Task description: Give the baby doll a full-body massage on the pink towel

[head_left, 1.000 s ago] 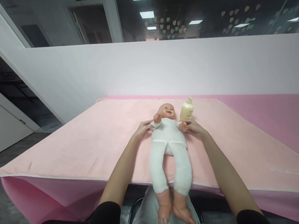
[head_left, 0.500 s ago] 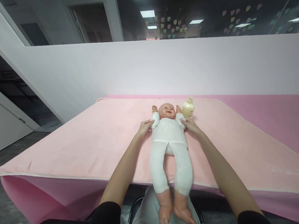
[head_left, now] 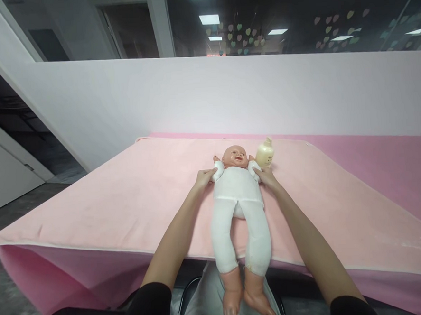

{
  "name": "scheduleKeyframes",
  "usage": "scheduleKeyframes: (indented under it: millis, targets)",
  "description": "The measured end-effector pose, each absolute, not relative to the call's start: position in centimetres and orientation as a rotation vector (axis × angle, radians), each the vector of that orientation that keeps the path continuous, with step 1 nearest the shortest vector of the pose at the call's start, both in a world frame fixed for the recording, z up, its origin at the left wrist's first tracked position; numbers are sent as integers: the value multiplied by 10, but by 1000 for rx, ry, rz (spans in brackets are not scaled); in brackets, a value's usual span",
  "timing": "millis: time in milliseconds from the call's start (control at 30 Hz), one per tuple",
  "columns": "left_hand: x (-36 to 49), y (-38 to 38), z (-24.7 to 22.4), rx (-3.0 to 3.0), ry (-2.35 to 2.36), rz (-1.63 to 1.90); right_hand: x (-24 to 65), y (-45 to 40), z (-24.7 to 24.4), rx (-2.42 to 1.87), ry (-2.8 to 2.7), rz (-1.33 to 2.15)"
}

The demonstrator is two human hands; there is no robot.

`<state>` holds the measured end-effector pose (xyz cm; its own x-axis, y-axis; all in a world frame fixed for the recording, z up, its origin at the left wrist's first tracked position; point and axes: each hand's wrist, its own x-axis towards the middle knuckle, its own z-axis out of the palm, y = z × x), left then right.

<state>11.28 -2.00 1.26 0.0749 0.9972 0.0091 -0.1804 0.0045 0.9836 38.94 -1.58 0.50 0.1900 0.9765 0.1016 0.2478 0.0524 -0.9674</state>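
Observation:
A baby doll (head_left: 237, 186) with a white cloth body lies on its back, head away from me, its feet reaching past the table's near edge over my lap. My left hand (head_left: 205, 178) is closed around the doll's arm on the left, near the elbow. On the other side, my right hand (head_left: 264, 175) grips the doll's right-hand-side arm in the same way. Both doll arms are bent upward, with the small hands beside the head. Just beyond my right hand stands a pale yellow pump bottle (head_left: 265, 154).
A light pink blanket (head_left: 127, 191) covers much of the table, over a darker pink cloth (head_left: 385, 166) that hangs down in front. A white wall (head_left: 206, 96) with a window above it rises behind. A white door (head_left: 7, 165) is at the far left.
The doll's hands have tilted down and outward slightly as my hands hold its arms. The doll's body and the bottle stay in place.

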Motion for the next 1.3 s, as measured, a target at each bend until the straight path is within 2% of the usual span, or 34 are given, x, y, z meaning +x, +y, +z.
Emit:
scheduleKeyframes:
  millis: [333,733,900,1067,1300]
  targets:
    - [114,-16,6,1205,1150,1325,382,-23,11,-1494,-1277,787]
    - [101,-32,27,1253,859,1117,401,-45,29,-1113,-1388,1255]
    - [96,-32,29,1318,715,1064,404,-52,35,-1089,-1447,1316]
    - [92,-30,24,1321,767,1013,408,-50,33,-1075,-1487,1293]
    - [93,-25,10,1250,839,1144,410,-46,30,-1104,-1482,1319]
